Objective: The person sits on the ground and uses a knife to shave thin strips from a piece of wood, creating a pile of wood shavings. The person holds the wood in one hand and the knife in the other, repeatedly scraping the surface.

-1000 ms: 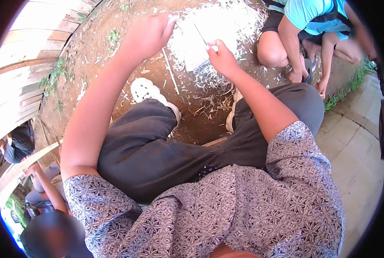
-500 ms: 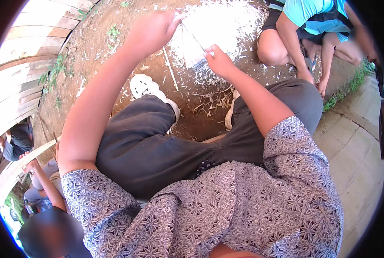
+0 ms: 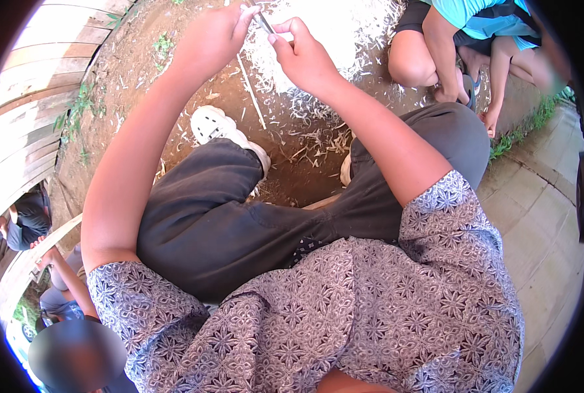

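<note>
My left hand [image 3: 217,36] is raised at the top of the view, its fingers pinched together on the end of a thin strip. From there a slim grey length [image 3: 264,23] of the strip runs down to my right hand [image 3: 308,62], whose thumb and forefinger close on its other end. Whether it is a blade or a sliver of wood is too small to tell. Behind both hands lies a bright heap of pale shavings [image 3: 370,39], washed out by sunlight.
A long pale stick [image 3: 251,92] lies on the dirt beside my white shoe [image 3: 217,124]. A person in a blue shirt [image 3: 478,19] crouches at the right. Plank boards [image 3: 50,72] line the left; another person [image 3: 73,281] sits lower left. Paving [image 3: 534,209] runs along the right.
My right hand has moved up and left, close to my left hand, so the length between them is much shorter. My left hand has shifted slightly up and left.
</note>
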### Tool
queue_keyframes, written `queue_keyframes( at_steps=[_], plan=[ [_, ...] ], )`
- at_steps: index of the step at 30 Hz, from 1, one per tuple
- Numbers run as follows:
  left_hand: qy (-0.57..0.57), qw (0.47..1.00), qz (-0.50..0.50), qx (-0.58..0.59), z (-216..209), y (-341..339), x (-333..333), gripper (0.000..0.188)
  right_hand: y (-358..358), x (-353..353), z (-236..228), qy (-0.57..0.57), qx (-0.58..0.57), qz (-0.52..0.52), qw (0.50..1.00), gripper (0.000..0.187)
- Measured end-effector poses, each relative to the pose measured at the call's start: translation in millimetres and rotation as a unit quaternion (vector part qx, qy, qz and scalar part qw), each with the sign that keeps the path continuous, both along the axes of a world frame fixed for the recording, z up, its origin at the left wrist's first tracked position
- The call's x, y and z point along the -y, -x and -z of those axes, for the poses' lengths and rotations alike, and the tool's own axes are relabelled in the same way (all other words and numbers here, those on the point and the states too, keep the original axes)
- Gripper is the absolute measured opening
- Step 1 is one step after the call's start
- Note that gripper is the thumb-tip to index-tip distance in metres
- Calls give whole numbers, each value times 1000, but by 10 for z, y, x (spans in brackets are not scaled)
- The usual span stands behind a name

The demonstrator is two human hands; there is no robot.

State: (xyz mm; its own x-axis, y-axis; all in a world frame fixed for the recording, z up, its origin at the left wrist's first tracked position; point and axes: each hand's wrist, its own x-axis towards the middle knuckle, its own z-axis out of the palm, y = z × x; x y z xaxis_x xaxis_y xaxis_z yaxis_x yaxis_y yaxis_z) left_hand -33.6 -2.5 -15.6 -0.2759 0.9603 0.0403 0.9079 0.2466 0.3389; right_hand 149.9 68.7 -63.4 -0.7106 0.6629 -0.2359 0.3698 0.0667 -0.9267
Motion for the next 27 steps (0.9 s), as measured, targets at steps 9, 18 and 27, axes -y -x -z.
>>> queue_keyframes(
  at_steps=[9,18,27],
  plan=[
    [22,997,-48,52,-26,218,58,51,-378,-117,468,-19,115,-47,992,34],
    [0,1000,-2,6,-17,74,45,48,-16,-85,-76,8,30,-27,999,33],
    [-34,999,26,-19,-145,11,2,42,-654,-329,1012,-32,282,-77,956,38]
  ],
)
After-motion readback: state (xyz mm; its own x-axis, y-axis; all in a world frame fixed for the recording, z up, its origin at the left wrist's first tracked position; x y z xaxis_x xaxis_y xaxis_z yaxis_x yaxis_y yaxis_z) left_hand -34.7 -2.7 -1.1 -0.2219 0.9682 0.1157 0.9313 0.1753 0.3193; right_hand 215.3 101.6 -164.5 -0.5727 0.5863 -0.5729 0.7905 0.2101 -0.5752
